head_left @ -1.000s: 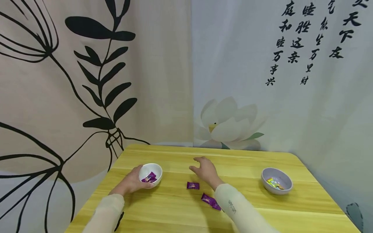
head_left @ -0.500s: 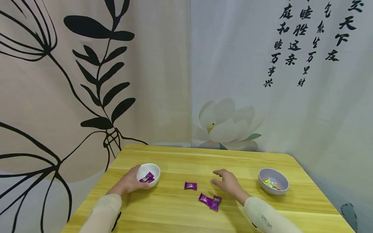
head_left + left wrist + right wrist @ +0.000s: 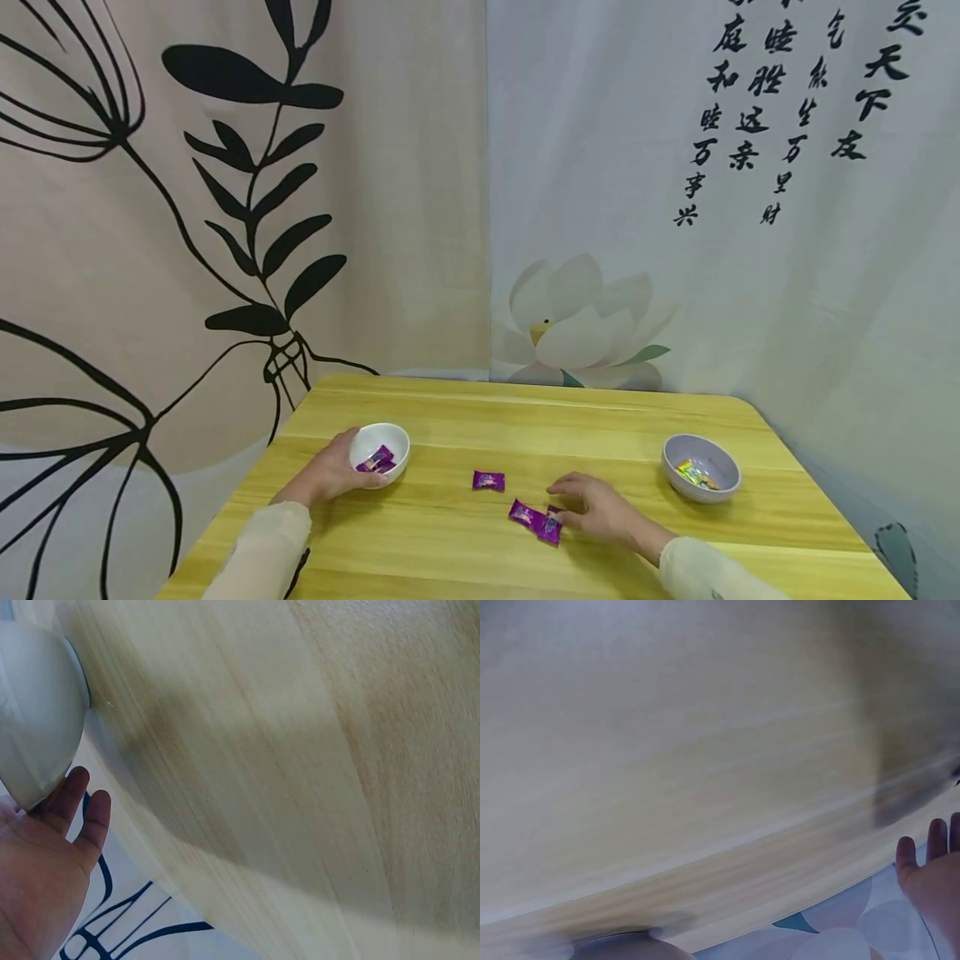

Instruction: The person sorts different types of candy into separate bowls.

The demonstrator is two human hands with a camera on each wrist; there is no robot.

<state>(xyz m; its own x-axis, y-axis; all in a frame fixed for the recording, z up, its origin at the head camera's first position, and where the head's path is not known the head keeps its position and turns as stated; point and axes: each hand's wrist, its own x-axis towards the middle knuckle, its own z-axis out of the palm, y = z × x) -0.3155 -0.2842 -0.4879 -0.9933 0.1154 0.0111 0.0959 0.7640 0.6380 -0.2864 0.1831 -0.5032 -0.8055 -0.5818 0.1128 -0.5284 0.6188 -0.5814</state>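
Note:
My left hand [image 3: 324, 477] grips a small white bowl [image 3: 401, 447] at its left side, thumb along the near rim. Purple-wrapped candies [image 3: 376, 459] lie inside. The left wrist view shows the bowl's outer wall [image 3: 41, 712] against the fingers. My right hand [image 3: 600, 510] is low over the table, thumb and fingers around the upper end of a purple-wrapped candy [image 3: 550, 532], partly hiding it. Against that candy lies a second one [image 3: 522, 512]; a third [image 3: 488, 481] sits apart, farther back. In the right wrist view, the right hand's fingers [image 3: 906, 855] are spread, the candy out of sight.
On the right of the wooden table [image 3: 450, 558] stands a lavender bowl [image 3: 726, 472] with yellow and green wrapped candies [image 3: 694, 474]. A printed curtain [image 3: 420, 208] hangs behind the table's far edge.
My right hand has moved from the table's middle rightward, then down toward the viewer to the paired candies. The left hand and the white bowl stay in place.

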